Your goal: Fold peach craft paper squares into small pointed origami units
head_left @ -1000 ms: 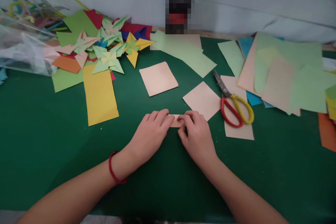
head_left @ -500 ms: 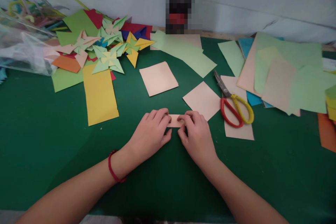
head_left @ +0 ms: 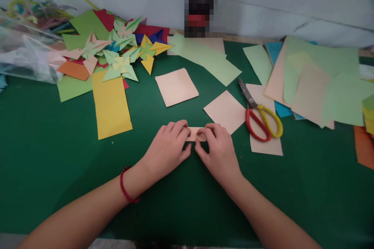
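A small pale pink strip of folded paper (head_left: 192,135) lies on the green tabletop (head_left: 181,194), its two ends covered by my fingers. My left hand (head_left: 168,146), red cord at its wrist, curls its fingers over the left end, with the thumb at the near side. At the right end, my right hand (head_left: 219,148) bends its index finger onto the paper and its thumb meets the near edge. Just beyond lie a pink paper square (head_left: 224,111) and a small stack of pink squares (head_left: 177,87).
Scissors (head_left: 258,114) with one red and one yellow handle rest on pink paper to the right. Green and pink sheets (head_left: 341,97) overlap behind them. Folded paper stars (head_left: 121,64), a yellow sheet (head_left: 112,107) and a clear plastic bag (head_left: 29,60) are on the left.
My right thumb and index finger have slid slightly left along the strip, and the thumb has come up to its near edge. The left hand stays in place.
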A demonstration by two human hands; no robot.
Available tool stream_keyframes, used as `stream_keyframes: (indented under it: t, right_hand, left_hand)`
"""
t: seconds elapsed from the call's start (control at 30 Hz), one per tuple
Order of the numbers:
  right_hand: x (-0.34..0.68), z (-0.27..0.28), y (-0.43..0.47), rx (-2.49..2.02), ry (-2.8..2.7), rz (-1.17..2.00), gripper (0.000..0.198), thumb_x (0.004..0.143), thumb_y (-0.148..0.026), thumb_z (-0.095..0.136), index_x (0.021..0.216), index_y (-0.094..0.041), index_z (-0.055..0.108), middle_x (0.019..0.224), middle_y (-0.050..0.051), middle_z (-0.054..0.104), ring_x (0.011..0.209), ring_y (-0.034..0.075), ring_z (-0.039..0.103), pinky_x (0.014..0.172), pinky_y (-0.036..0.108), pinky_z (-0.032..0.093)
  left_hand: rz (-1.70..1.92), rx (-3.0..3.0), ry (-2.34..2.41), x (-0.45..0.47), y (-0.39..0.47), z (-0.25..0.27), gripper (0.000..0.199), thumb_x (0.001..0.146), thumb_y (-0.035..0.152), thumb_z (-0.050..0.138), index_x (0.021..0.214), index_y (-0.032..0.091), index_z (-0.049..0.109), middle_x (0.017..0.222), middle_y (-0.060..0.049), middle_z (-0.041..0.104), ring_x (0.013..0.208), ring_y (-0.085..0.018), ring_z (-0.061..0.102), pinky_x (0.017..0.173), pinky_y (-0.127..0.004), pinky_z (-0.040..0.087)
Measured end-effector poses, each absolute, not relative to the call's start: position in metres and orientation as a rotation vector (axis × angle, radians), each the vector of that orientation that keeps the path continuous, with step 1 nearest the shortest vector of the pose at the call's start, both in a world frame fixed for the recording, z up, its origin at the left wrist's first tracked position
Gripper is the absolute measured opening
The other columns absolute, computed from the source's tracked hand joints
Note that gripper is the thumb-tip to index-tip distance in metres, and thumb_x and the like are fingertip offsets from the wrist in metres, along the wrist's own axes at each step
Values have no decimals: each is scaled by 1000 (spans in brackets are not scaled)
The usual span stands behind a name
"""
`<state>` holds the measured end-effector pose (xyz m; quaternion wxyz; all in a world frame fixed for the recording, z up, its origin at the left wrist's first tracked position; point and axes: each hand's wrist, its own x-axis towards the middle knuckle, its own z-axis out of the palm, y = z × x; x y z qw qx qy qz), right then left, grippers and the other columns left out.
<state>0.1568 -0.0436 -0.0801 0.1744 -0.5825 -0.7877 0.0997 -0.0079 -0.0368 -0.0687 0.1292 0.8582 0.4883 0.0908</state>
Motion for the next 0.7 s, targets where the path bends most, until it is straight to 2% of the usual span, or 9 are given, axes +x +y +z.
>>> stream_keyframes:
  t: [0.3, 0.5, 0.7]
  right_hand:
    - [159, -79, -44, -1628, -2202, 324, 13, 80, -14, 48, 89, -17, 58, 94, 10, 56, 86, 22, 52, 72, 35, 43]
    - [169, -79, -38, -1592, -2109, 311, 14, 84, -19, 49, 95, -18, 57, 105, 11, 57, 98, 24, 52, 82, 40, 43]
    - [174, -75, -35, -1586, -2069, 423, 14, 86, -20, 47, 98, -18, 54, 92, 8, 58, 87, 20, 55, 79, 35, 45]
  left_hand:
    - [277, 2597, 1333, -11, -34, -73, 20, 85, 21, 46, 102, 12, 54, 114, -13, 55, 95, -24, 52, 75, -37, 44]
    - [284, 2690, 1264, -16, -30, -73, 18, 89, 14, 39, 99, 14, 55, 111, -11, 57, 89, -21, 55, 76, -35, 46]
    - [353, 2677, 1277, -19, -31, -76, 20, 89, 12, 42, 105, 14, 54, 116, -11, 56, 100, -22, 53, 83, -36, 45]
